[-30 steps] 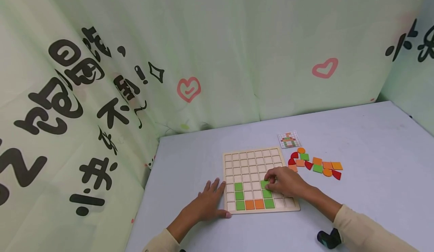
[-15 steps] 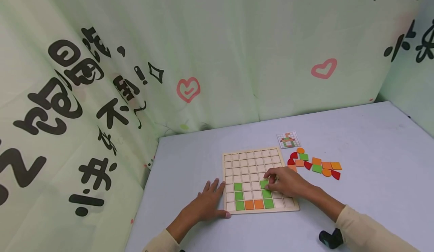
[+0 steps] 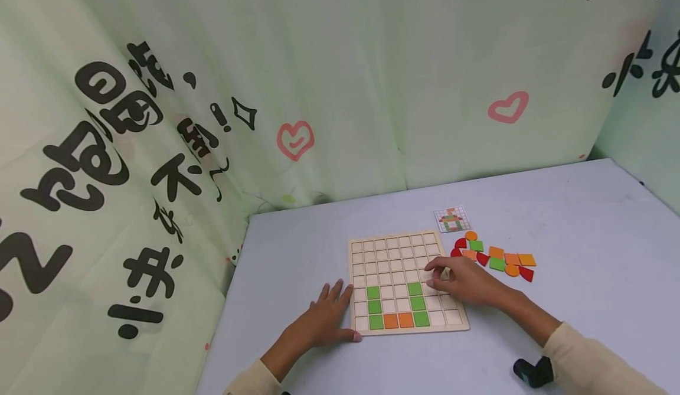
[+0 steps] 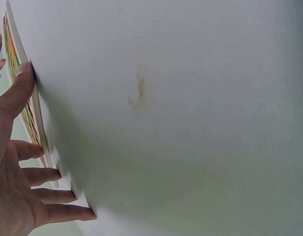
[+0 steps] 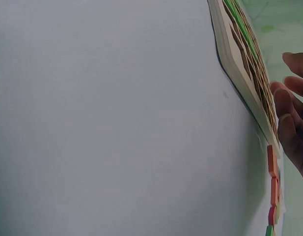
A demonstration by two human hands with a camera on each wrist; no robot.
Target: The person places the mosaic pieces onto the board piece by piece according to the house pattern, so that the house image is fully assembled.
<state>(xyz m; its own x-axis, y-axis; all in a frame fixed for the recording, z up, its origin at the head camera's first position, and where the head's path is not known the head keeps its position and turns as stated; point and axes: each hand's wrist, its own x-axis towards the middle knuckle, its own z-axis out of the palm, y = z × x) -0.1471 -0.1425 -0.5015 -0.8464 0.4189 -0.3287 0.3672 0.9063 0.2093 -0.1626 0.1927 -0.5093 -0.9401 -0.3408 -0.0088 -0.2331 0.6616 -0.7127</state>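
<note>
A wooden grid board [image 3: 398, 332] lies flat on the table. In its near rows sit two columns of green square tiles [image 3: 418, 303], with two orange square tiles [image 3: 398, 321] side by side between them in the nearest row. My left hand [image 3: 325, 321] rests along the board's left side, fingers spread and thumb at the near corner; the left wrist view shows that thumb [image 4: 23, 81] against the board's edge. Over the right part of the board is my right hand [image 3: 463, 280], thumb and forefinger apart with nothing between them. In the right wrist view its fingers [image 5: 288, 130] hang loosely curved.
Right of the board lie loose orange, green and red pieces [image 3: 497, 263], some squares, some round or wedge-shaped. Behind them is a small pattern card [image 3: 453, 219] with a coloured grid. A printed curtain [image 3: 350, 88] borders the table [image 3: 308, 247].
My right hand has come off the upper green tile of the right column and shifted right, leaving that tile in its cell. My left hand has stayed put.
</note>
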